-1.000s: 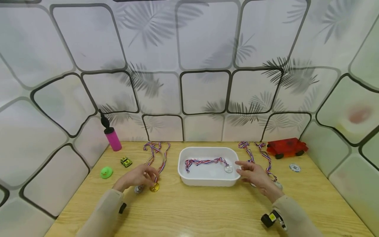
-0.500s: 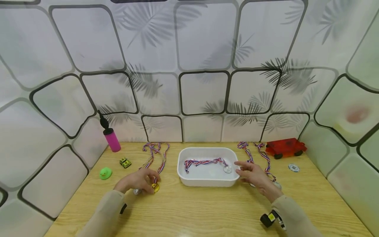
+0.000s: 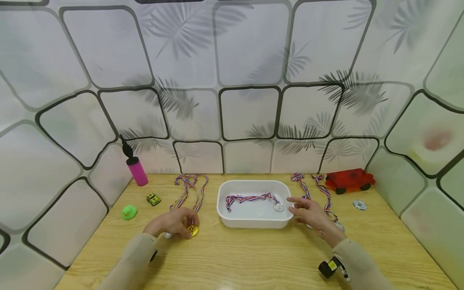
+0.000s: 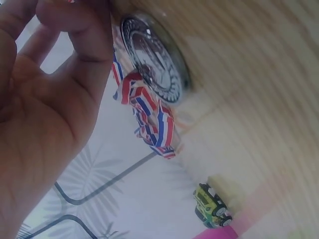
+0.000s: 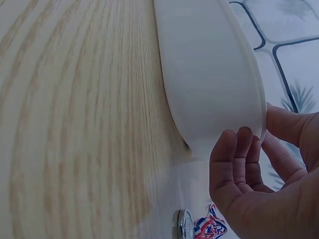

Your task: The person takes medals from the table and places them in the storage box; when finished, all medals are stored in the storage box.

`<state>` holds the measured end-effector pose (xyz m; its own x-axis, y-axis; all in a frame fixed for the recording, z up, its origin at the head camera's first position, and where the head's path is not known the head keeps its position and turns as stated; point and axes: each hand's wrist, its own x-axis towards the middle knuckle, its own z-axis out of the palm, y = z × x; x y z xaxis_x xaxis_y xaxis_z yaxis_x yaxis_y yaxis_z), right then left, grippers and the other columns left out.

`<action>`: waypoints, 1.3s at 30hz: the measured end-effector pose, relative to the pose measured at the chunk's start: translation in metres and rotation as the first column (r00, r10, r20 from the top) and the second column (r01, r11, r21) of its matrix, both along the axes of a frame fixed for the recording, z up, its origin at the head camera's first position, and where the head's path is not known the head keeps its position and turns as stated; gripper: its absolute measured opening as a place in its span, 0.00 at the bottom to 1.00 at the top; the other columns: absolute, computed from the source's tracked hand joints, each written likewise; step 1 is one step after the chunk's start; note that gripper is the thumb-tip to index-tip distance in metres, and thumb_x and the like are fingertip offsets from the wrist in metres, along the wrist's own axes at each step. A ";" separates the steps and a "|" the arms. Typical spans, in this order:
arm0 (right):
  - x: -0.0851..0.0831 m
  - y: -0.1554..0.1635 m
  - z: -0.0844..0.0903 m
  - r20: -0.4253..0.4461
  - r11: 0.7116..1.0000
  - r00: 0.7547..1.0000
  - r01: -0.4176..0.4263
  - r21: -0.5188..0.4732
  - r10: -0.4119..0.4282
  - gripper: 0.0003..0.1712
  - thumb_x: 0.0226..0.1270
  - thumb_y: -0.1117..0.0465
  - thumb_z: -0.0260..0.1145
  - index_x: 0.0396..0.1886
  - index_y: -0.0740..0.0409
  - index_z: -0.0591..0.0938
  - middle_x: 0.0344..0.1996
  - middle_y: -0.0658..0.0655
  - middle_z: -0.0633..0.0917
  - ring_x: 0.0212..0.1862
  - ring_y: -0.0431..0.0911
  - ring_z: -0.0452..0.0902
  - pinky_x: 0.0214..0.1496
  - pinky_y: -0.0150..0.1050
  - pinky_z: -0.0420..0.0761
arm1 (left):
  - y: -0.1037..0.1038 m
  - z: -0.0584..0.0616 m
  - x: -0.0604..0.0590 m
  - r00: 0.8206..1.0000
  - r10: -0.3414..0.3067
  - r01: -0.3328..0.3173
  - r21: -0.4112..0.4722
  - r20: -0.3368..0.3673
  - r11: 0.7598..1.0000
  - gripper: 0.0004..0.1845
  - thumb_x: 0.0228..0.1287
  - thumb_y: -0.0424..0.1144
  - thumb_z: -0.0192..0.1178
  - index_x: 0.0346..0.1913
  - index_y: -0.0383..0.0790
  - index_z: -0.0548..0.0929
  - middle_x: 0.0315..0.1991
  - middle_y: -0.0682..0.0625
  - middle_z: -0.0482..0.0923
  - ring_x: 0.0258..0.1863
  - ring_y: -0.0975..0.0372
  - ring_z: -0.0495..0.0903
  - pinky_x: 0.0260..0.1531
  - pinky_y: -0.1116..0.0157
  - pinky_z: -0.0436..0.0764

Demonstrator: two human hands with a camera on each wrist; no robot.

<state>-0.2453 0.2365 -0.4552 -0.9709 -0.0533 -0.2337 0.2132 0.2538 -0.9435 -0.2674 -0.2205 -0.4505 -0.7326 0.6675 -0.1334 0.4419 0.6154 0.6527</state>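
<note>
The left hand (image 3: 173, 224) lay on the tabletop (image 3: 253, 257) with its fingers (image 3: 188, 225) curled down over the gold medal (image 3: 193, 230), pinching it at the near end of its striped ribbon (image 3: 197, 197). A silver medal (image 4: 155, 59) lay just beside it, partly under the hand (the left wrist view showed its disc flat on the wood, close to the fingertips). The ribbon's long axis ran away from the person, toward the wall, so the gold medal was its near end.

The white tray (image 3: 253, 221) stood to the right of that hand, near but apart, already holding another medal (image 3: 278, 207) on its own ribbon. The right hand (image 3: 309, 213) was on the tray's far side, its fingers (image 5: 239, 154) loosely bent and touching the rim; it gripped nothing. Two further ribboned medals (image 3: 319, 193) lay beyond it.
</note>
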 end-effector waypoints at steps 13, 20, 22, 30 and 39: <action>-0.001 0.002 0.001 0.008 1.000 1.000 0.010 0.008 -0.010 0.28 0.70 0.58 0.65 0.68 0.59 0.73 0.48 0.58 0.70 0.42 0.46 0.74 0.45 0.38 0.84 | 0.014 -0.003 -0.007 0.998 0.049 -0.047 0.087 -0.026 0.995 0.10 0.60 0.28 0.63 0.44 0.40 0.82 0.29 0.49 0.79 0.28 0.65 0.77 0.28 0.70 0.77; 0.001 0.000 0.004 0.003 1.000 1.000 0.001 0.011 -0.001 0.28 0.70 0.59 0.64 0.67 0.60 0.73 0.48 0.58 0.70 0.41 0.45 0.74 0.45 0.39 0.84 | 0.019 -0.001 -0.011 0.991 0.109 -0.122 0.187 0.080 0.975 0.13 0.64 0.27 0.60 0.51 0.31 0.80 0.31 0.44 0.79 0.27 0.57 0.84 0.27 0.66 0.82; 0.000 0.000 0.004 0.007 1.000 1.000 0.004 0.011 -0.004 0.27 0.70 0.59 0.65 0.67 0.59 0.74 0.48 0.58 0.70 0.41 0.45 0.74 0.45 0.38 0.84 | 0.021 0.000 -0.012 0.988 0.116 -0.134 0.215 0.098 0.967 0.16 0.65 0.27 0.59 0.55 0.30 0.79 0.32 0.42 0.81 0.27 0.55 0.85 0.24 0.66 0.81; -0.002 0.000 0.000 0.014 1.000 1.000 0.010 0.021 -0.011 0.28 0.69 0.58 0.65 0.67 0.59 0.74 0.49 0.59 0.70 0.42 0.46 0.75 0.45 0.39 0.84 | 0.029 0.008 -0.020 0.973 0.214 -0.231 0.375 0.087 0.898 0.19 0.66 0.29 0.60 0.59 0.32 0.79 0.47 0.35 0.83 0.30 0.50 0.85 0.20 0.71 0.74; -0.003 0.001 0.001 -0.006 0.999 1.000 -0.003 0.045 0.003 0.27 0.69 0.58 0.66 0.66 0.59 0.74 0.49 0.59 0.70 0.42 0.46 0.75 0.44 0.38 0.84 | 0.032 0.029 -0.029 0.945 0.323 -0.306 0.494 0.052 0.814 0.16 0.65 0.30 0.62 0.56 0.37 0.82 0.46 0.37 0.83 0.28 0.56 0.85 0.20 0.66 0.77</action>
